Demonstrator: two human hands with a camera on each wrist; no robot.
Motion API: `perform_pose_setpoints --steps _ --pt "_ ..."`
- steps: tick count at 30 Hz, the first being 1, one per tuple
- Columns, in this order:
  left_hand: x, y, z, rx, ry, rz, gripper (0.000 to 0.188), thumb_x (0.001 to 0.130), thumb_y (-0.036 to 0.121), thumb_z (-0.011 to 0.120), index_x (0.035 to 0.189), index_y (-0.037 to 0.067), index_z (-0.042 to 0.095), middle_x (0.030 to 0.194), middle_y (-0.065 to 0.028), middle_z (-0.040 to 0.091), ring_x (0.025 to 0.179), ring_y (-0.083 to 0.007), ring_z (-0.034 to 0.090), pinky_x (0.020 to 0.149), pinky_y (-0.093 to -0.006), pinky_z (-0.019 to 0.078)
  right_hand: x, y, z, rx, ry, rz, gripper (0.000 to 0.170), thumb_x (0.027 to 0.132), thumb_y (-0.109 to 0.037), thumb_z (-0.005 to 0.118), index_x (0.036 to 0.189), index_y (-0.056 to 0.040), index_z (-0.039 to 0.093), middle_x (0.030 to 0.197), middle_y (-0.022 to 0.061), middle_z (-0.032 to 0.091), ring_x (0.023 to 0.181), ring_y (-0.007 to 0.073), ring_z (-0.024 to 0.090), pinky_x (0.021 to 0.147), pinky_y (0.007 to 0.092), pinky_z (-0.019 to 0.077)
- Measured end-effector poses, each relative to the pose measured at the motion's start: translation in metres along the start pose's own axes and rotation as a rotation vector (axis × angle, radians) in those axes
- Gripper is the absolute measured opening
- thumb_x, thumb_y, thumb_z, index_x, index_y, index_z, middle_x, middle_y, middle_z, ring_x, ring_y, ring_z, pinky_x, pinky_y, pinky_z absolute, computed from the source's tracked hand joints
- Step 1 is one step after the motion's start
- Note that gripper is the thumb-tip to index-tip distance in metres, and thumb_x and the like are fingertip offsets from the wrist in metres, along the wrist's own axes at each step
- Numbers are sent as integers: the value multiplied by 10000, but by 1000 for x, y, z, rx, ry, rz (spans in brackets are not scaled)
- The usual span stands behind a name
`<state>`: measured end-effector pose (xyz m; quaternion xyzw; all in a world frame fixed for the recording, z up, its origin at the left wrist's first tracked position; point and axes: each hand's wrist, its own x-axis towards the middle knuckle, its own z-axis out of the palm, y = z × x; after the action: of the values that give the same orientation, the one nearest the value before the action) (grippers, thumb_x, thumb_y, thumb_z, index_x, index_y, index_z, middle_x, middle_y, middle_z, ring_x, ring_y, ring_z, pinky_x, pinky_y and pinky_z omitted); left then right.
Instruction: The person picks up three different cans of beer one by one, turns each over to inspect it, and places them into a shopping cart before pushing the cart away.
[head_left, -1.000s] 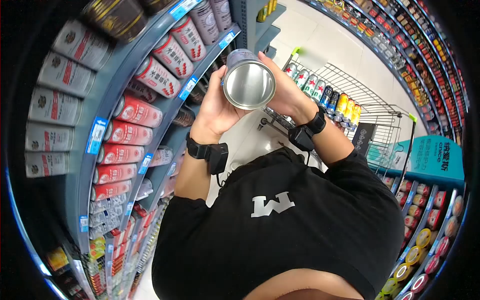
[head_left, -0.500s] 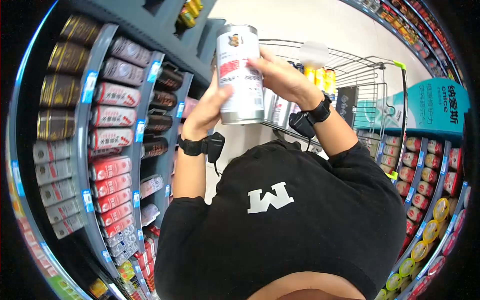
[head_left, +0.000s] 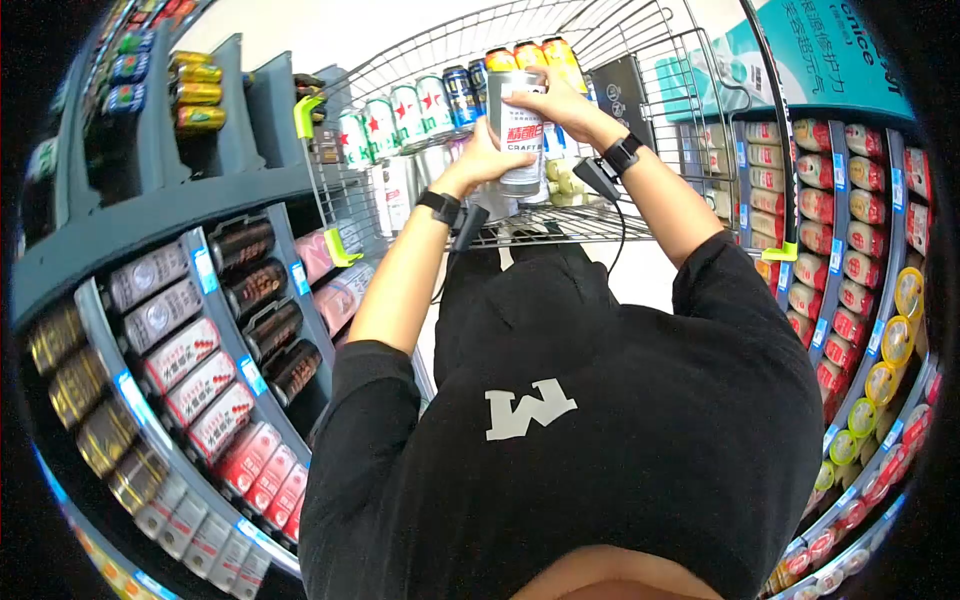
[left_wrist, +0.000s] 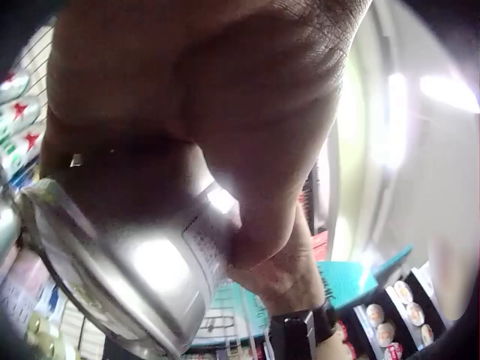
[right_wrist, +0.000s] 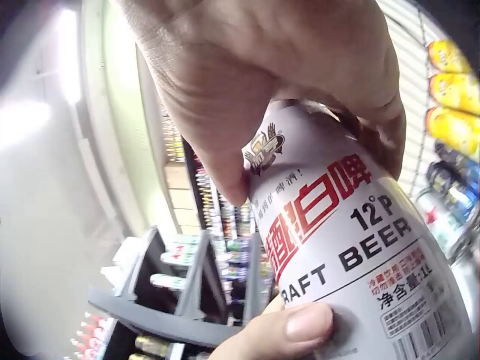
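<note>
You've brought the can (head_left: 523, 132) from beside the shelf (head_left: 150, 225) to the cart (head_left: 307, 117), so the work now seems to centre there. Your left hand (head_left: 480, 166) has its fingers curled round the can's lower part; your right hand (head_left: 562, 106) grips its top. Yellow cans (head_left: 566, 66) stand just beyond your right fingers. Between both sets of fingers, the can shows white, with red characters, black "CRAFT BEER" lettering and a silvery base rim.

left hand (left_wrist: 202, 90) grips can (left_wrist: 142, 281) | right hand (left_wrist: 276, 276) beyond | 3 red-star cans (left_wrist: 19, 112) leftward
</note>
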<state>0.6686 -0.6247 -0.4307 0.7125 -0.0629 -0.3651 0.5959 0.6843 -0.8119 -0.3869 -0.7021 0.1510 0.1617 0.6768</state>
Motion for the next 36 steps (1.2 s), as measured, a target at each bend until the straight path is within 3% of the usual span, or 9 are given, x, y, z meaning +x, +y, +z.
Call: perform_pose_setpoints --steps 7,10,14,17,19,23,26,29,36 --pt "30 -70 54 -406 -4 -211 640 753 204 832 1260 27 485 1154 -76 625 1015 -167 613 882 -316 509 45 109 -13 -151 -55 251 626 725 -385 805 1126 64 637 1073 158 676 940 193 654 813 311 523" --pt "30 -92 50 -234 -65 -263 811 725 270 857 1329 5 385 1194 -100 597 1062 -184 589 910 -316 492 49 143 -8 -135 -83 304 621 709 -355 830 1140 47 633 1036 136 691 889 180 676 760 306 539" --pt "26 -103 46 9 75 -414 635 768 184 795 1244 -60 453 1107 -125 644 1020 -207 629 876 -336 516 59 182 4 -351 -63 300 558 671 -368 841 981 72 694 945 159 708 819 213 690 724 330 551" --pt "36 -126 33 127 -171 -427 563 787 214 755 1216 -57 512 1095 -167 663 1024 -251 642 875 -357 510 71 200 11 -480 -94 329 602 648 -399 851 970 84 692 942 178 707 817 234 694 717 332 552" --pt "46 -185 34 307 -127 -343 405 813 230 698 1122 -14 603 844 -72 664 679 -164 620 582 -320 514 75 204 18 -518 -75 321 644 627 -438 854 965 87 694 944 196 706 827 248 697 723 338 551" --pt "44 -155 30 282 -153 -406 384 808 276 674 1039 -30 648 828 -117 684 694 -210 647 627 -355 523 82 219 24 -606 -102 368 876 556 -650 792 986 104 675 1005 255 685 912 315 693 798 362 550" --pt "47 -135 32 672 -248 -424 521 833 450 617 930 -58 676 830 -220 685 759 -318 678 719 -411 521 83 225 28 -698 -55 392 975 545 -670 790 1078 130 627 1046 254 676 926 320 690 802 363 549" --pt "47 -137 40 544 -261 -399 522 845 437 621 946 -74 664 807 -198 686 721 -294 667 683 -406 521 76 222 35 -889 29 175 988 576 -669 772 1026 195 608 1063 313 645 998 350 661 839 388 537" --pt "43 -115 37 360 -312 -493 454 852 398 630 949 -45 653 799 -119 650 661 -211 585 570 -374 463 81 215 33 -776 -152 323 1038 599 -701 749 1085 199 573 1110 327 617 1021 397 634 876 385 521"
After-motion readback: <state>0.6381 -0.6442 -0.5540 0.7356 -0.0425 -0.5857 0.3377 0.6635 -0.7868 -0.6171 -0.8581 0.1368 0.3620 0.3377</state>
